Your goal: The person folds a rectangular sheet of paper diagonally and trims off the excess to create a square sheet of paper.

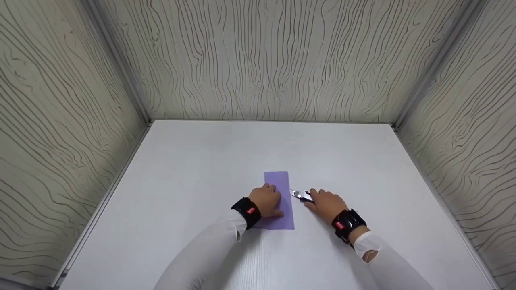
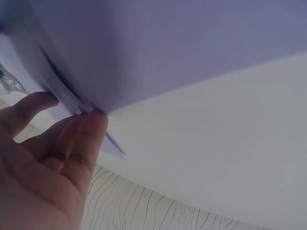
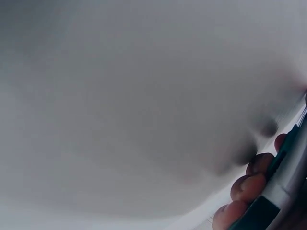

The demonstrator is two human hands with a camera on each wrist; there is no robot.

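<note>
A folded sheet of purple paper (image 1: 287,209) lies on the white table, its long edge toward my right hand. My left hand (image 1: 267,201) rests on it with fingers spread and presses it down. In the left wrist view the fingertips of the left hand (image 2: 62,158) touch the paper (image 2: 192,43) at a fold, where layers stand slightly apart. My right hand (image 1: 328,204) grips a utility knife (image 1: 301,195), its blade out and the tip at the paper's right edge. The right wrist view shows fingers (image 3: 249,188) curled round the knife's dark green and silver handle (image 3: 288,184).
The white table (image 1: 193,161) reaches back to a wood-grain panel (image 1: 258,60). Similar panels stand at the left (image 1: 52,141) and right (image 1: 475,133), with grey metal posts in the corners. Black straps (image 1: 246,212) sit on both wrists.
</note>
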